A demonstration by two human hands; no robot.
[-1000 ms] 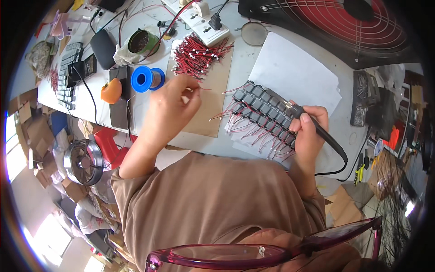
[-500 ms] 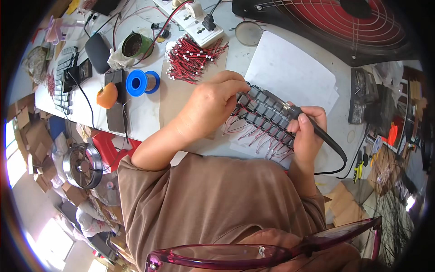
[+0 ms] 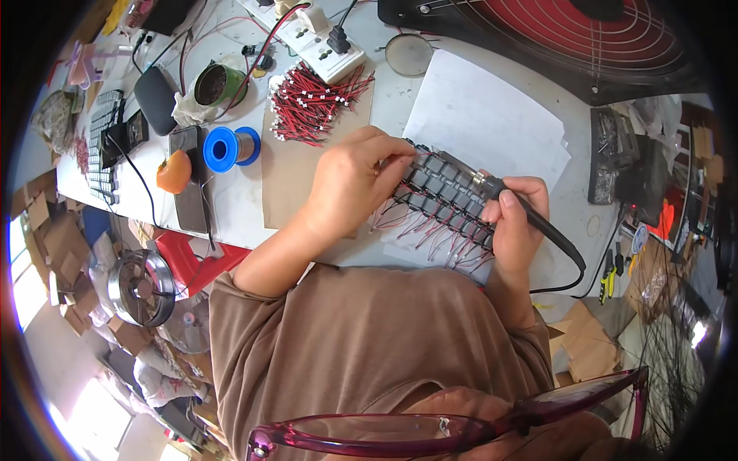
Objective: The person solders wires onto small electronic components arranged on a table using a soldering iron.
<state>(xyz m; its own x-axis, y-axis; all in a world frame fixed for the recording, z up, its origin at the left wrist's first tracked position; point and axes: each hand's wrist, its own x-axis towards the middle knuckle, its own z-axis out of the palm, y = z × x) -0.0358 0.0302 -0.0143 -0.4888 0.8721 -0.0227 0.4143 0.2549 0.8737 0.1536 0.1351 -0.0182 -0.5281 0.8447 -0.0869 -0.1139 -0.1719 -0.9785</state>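
A soldering iron point(image 3: 543, 220) with a black handle and metal collar is gripped in my right hand point(image 3: 520, 230), its tip pointing left over a block of dark grey square modules point(image 3: 444, 184). Fingers of that hand also lie against the block's right end. My left hand point(image 3: 358, 178) is closed in a pinch at the block's far left corner, where a thin red wire shows at the fingertips. Several thin red and black wires point(image 3: 438, 230) hang from the block's near edge. The exact spot under the iron's tip is too small to make out.
White paper point(image 3: 477, 115) lies behind the block. Bundled red and black wires point(image 3: 311, 104) rest on cardboard point(image 3: 288, 180). Left of them are a blue solder spool point(image 3: 223, 150), a phone point(image 3: 189, 207) bearing an orange fruit point(image 3: 174, 172), and a green pot point(image 3: 219, 83). A fan point(image 3: 553, 46) stands at far right.
The whole view has shifted a little, so the table's things sit further left. Both hands keep their holds, and the iron lies slightly flatter along the block.
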